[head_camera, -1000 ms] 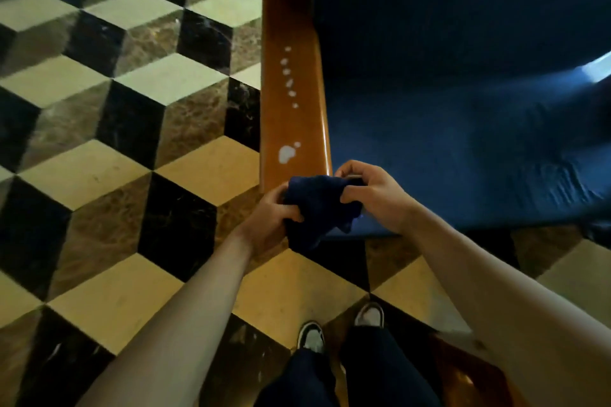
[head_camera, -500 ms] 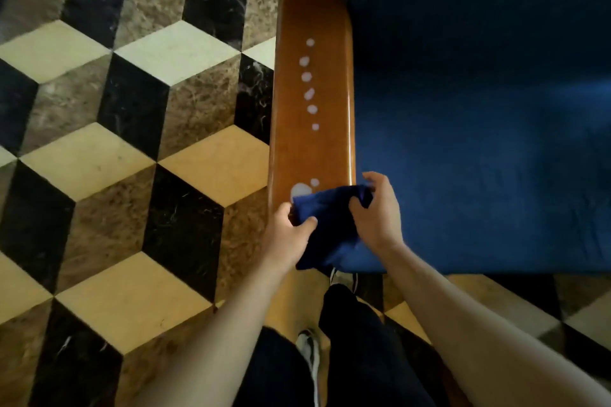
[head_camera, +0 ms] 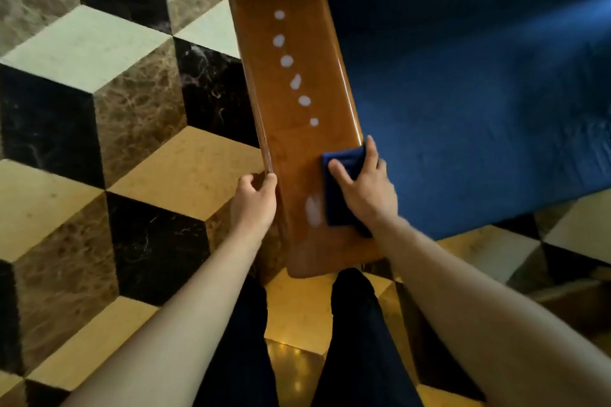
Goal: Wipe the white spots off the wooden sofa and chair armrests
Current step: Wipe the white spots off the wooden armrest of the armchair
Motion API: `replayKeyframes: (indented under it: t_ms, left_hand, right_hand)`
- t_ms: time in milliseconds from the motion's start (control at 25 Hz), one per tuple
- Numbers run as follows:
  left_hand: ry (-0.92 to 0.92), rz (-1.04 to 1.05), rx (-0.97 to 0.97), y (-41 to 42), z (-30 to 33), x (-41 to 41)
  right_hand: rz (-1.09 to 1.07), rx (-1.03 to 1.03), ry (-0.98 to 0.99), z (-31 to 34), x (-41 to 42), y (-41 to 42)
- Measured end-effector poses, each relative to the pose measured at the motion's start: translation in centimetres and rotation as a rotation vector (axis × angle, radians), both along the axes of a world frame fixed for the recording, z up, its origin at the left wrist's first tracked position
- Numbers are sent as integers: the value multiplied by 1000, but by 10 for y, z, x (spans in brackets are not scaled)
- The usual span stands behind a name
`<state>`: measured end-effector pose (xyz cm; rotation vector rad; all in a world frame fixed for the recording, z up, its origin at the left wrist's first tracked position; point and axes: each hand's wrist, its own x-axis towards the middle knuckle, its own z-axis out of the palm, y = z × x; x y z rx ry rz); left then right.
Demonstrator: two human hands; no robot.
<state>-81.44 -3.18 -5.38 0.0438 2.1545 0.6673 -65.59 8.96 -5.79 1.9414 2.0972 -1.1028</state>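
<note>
A glossy wooden armrest point(head_camera: 291, 149) runs from the top of the view down to its rounded end near my legs. Several small white spots point(head_camera: 287, 60) line its middle. A larger smeared white patch point(head_camera: 313, 211) lies near its end. My right hand point(head_camera: 365, 188) presses a folded dark blue cloth point(head_camera: 340, 195) flat on the armrest, just right of the smear. My left hand point(head_camera: 254, 198) rests against the armrest's left edge with curled fingers and holds nothing else.
The blue sofa seat cushion point(head_camera: 479, 109) lies right of the armrest. A patterned marble floor point(head_camera: 115, 142) of black, cream and brown tiles spreads to the left. My dark-trousered legs point(head_camera: 357, 340) stand just below the armrest's end.
Both hands held the cloth at the armrest's end; now the left hand has let go and moved to the armrest's edge. The right hand has laid the cloth flat on the wood beside the big spot, now smeared.
</note>
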Motion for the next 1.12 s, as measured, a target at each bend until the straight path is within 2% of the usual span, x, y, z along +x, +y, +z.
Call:
replayKeyframes:
  t_ms: [120, 200, 280, 360, 480, 560, 640, 720, 840, 960, 1040, 1120]
  left_hand:
    - [-279, 152, 206, 14, -24, -29]
    - [-423, 239, 301, 21, -27, -46]
    - [-572, 247, 352, 18, -27, -53]
    - [-638, 259, 374, 13, -23, -52]
    - [-644, 285, 358, 14, -15, -49]
    - [-669, 292, 335, 20, -11, -50]
    - [-661, 275, 303, 26, -15, -57]
    - [-660, 251, 264, 30, -17, -61]
    - [-638, 208, 245, 33, -24, -64]
    - [-559, 283, 283, 37, -28, -80]
    - [-535, 317, 269, 40, -27, -86]
    - [-525, 288, 235, 43, -20, -85]
  right_hand:
    - [-260, -161, 213, -6, 1, 31]
    - [-340, -242, 225, -3, 17, 23]
    - [-336, -202, 189, 1, 41, -14]
    - [-238, -23, 99, 3, 65, -61]
    - [65, 230, -233, 1, 57, -126]
    - [230, 327, -342, -1, 21, -154]
    - [353, 394, -360, -8, -15, -168]
    - [376, 435, -375, -15, -44, -164]
    - [395, 480, -317, -22, -93, -119]
    - [481, 493, -266, -23, -136, -70]
    - [503, 499, -211, -21, -126, -73]
    - [393, 493, -211, -18, -89, -100]
